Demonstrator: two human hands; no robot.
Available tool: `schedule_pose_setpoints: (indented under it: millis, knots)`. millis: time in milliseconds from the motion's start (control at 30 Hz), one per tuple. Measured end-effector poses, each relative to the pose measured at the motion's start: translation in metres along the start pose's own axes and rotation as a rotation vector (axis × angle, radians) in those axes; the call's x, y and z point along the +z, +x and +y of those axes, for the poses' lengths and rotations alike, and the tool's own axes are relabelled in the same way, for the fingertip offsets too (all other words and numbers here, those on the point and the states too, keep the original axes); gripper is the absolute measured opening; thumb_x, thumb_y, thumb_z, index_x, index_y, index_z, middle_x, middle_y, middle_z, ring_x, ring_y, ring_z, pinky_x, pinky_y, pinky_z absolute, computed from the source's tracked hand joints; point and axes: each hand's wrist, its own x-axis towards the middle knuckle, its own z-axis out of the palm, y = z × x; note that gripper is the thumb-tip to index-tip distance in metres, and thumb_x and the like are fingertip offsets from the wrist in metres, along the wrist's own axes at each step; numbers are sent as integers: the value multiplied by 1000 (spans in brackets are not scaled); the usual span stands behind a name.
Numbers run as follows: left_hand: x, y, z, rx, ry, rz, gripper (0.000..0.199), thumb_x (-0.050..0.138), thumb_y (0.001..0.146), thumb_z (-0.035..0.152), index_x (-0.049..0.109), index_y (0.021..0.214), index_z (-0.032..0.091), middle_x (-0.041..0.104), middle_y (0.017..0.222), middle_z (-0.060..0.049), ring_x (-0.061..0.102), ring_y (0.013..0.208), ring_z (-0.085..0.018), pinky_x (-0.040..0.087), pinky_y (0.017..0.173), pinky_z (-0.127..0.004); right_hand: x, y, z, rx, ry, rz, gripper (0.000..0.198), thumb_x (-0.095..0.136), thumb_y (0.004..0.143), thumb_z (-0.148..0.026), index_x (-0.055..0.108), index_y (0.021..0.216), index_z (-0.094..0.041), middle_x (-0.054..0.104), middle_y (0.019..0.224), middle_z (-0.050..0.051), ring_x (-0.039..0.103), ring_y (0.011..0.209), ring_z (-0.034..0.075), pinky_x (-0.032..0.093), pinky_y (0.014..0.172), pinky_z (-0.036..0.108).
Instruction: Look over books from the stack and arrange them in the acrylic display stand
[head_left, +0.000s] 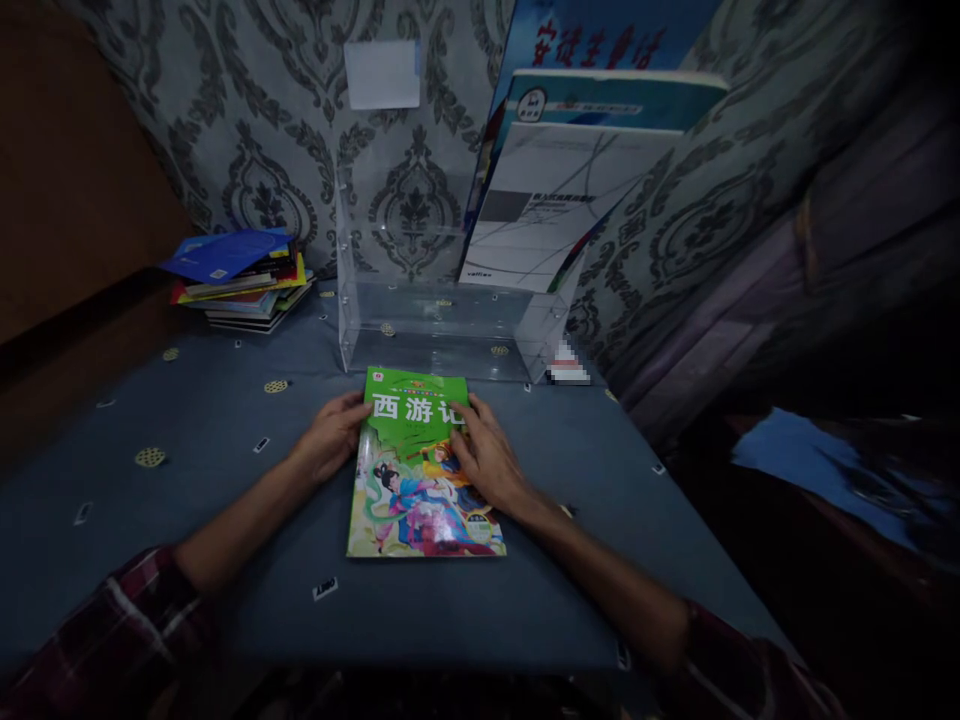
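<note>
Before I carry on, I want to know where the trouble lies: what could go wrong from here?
The green book lies close in front of the clear rack, so a forward push might bump it and jostle the leaning white book.

Its shiny cover could perhaps slip under the right hand.

The blue book sits askew atop the stack, so a knock might slide it off.

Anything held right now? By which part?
Yes, the green book: left hand at its upper left edge, right hand at its upper right side. Can't tell whether it's lifted.
</note>
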Motion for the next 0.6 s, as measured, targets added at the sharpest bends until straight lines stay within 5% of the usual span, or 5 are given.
schedule_pose_setpoints:
  millis: [100,367,600]
  knots:
    - [10,-8,0,-124,-40,-38,19,70,82,11,68,101,7,74,102,-15,73,92,-26,61,83,-35,-1,-1,1,-7,34,-3,49,43,100,-39,52,141,-15,42,152,21,40,144,34,38,115,56]
    - [14,-13,-4,-104,-92,25,20,67,89,14,70,108,9,75,100,-13,74,85,-23,63,83,-34,-8,-2,-6,25,123,-15,54,42,101,-45,43,146,-15,41,152,22,34,147,32,34,118,57]
    - [11,3,7,-172,70,-38,21,69,89,26,72,103,10,76,88,-12,73,74,-23,62,73,-34,-18,6,-1,144,393,98,51,54,94,-40,47,140,-21,61,128,14,62,111,26,52,97,45]
